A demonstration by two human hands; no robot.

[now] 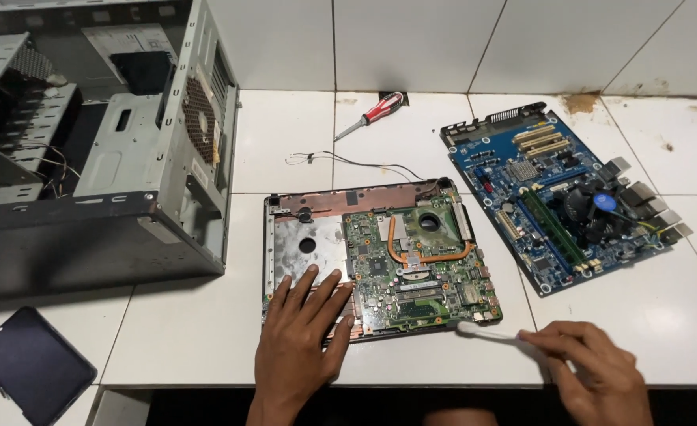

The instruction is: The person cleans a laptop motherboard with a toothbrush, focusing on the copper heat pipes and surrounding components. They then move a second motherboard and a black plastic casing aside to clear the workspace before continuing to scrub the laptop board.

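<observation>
Down on the white tiled counter (206, 339) we press our left hand (301, 343) flat on the lower left corner of the open laptop base (305, 237), fingers spread apart and holding nothing. The fingertips (310, 278) lie on the bare metal panel, just beside the green laptop board (415, 264) with its copper heat pipe (431, 254). Our palm hides the front edge of the base under it, and the wrist runs out of view at the bottom.

Our right hand (593, 371) sits at the lower right, fingers closed together on the handle of a white brush (486, 333). Its pale head touches or nearly touches the lower right corner of the green board; we cannot tell which. The rest of the handle is hidden inside the grip, and the hand itself is cut off by the lower edge.

To the right, well apart from our hands, lies a blue desktop motherboard (557, 197) at an angle, its cooler fan (593, 209) dark and hard to make out. A red-handled screwdriver (372, 114) rests near the wall, and thin black wires (348, 162) trail behind the laptop base. At the left stands an open grey computer case (104, 150), cropped by the frame, its inside shadowy. A dark blue flat pouch (33, 363) lies at the lower left.
</observation>
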